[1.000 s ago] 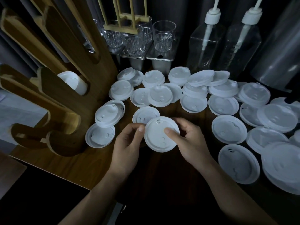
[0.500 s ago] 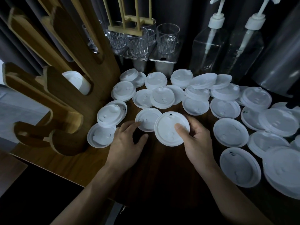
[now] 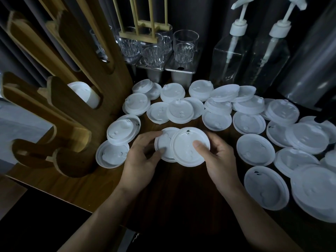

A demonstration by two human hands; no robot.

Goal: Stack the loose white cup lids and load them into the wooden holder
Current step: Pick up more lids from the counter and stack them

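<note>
My right hand (image 3: 217,159) holds a white lid (image 3: 185,142) by its right rim, thumb pressed on its face. That lid overlaps a second white lid (image 3: 162,141), which my left hand (image 3: 143,157) pinches between thumb and fingers at its left edge. Both lids sit low over the dark wooden counter (image 3: 172,188). Several more loose white lids (image 3: 249,122) lie spread across the counter behind and to the right. The wooden holder (image 3: 78,115) stands at the left, with a stack of lids (image 3: 83,94) showing in one of its slots.
Clear ribbed glasses (image 3: 184,47) on steel containers stand at the back centre. Two pump bottles (image 3: 231,55) stand at the back right beside a tall clear cylinder (image 3: 312,70). The counter's front edge (image 3: 54,195) runs diagonally at the lower left.
My left hand let go of the first lid, reached to the lid lying on the counter and took hold of it. My right hand moved its lid over so it overlaps that one.
</note>
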